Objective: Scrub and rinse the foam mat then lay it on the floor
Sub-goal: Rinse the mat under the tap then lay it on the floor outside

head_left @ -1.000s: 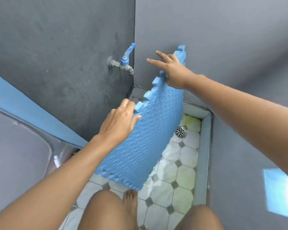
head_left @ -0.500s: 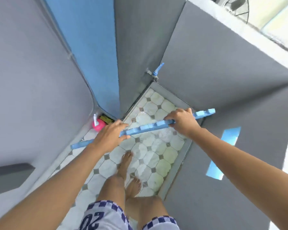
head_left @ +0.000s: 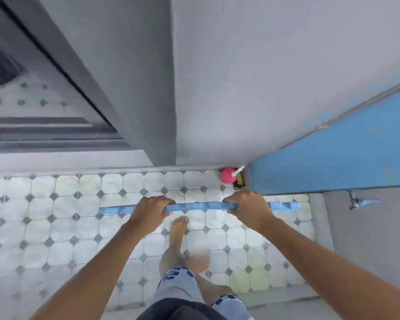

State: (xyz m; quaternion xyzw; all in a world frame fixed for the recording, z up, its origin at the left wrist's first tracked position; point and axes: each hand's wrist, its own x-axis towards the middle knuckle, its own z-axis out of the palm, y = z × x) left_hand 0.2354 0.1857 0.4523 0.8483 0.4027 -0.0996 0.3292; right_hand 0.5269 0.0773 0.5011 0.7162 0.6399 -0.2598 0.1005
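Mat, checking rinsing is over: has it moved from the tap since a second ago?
Yes. The mat was beside the tap; now it is apart, to the tap's left.

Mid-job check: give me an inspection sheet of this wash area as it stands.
Surface: white octagonal-tile floor, bare feet standing on it.
Job's things: blue foam mat, edge-on to the camera, held above the floor, not yet laid.
Clutter: pink round bottle with white nozzle in the corner.
Hands: left hand and right hand both grip the mat's upper edge.
Cables: nothing seen.
Surroundings: blue-handled tap at far right; blue wall panel.
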